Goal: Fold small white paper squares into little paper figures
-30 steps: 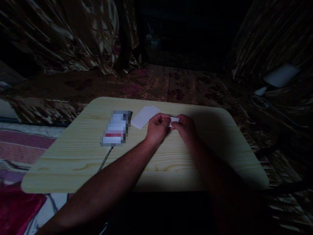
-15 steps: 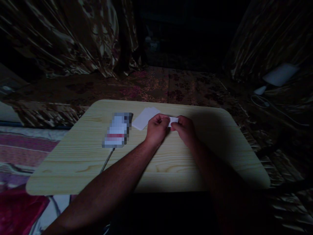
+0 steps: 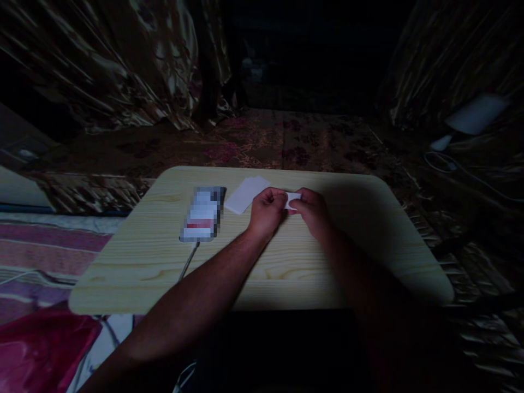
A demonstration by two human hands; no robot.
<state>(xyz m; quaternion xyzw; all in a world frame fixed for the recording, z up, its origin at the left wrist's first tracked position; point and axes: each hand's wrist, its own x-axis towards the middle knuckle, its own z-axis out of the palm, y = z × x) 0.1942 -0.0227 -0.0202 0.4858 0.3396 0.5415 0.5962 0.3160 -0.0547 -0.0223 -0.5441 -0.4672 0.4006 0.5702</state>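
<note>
Over the middle of the pale wooden table (image 3: 229, 273), a small white piece of paper (image 3: 292, 200) is pinched between both hands. My left hand (image 3: 267, 210) closes on its left end, thumb against the fingers. My right hand (image 3: 311, 210) grips the other end, with the thumb lying across the near side. Part of the paper is hidden under the fingers, so I cannot tell if it is folded. Just beyond my left hand lies a small stack of white paper sheets (image 3: 243, 196), slightly fanned at the far end.
A phone (image 3: 202, 213), blurred out, lies left on the table with a cable (image 3: 189, 261) running toward me. Behind the table is a patterned cloth surface (image 3: 262, 142) below dark curtains (image 3: 172, 60). A white lamp (image 3: 477, 114) stands at far right, and red fabric (image 3: 45, 349) lies lower left.
The view has shifted slightly, so the table and phone appear a little further right. Both hands keep hold of the paper in nearly the same pose; my right thumb has moved slightly.
</note>
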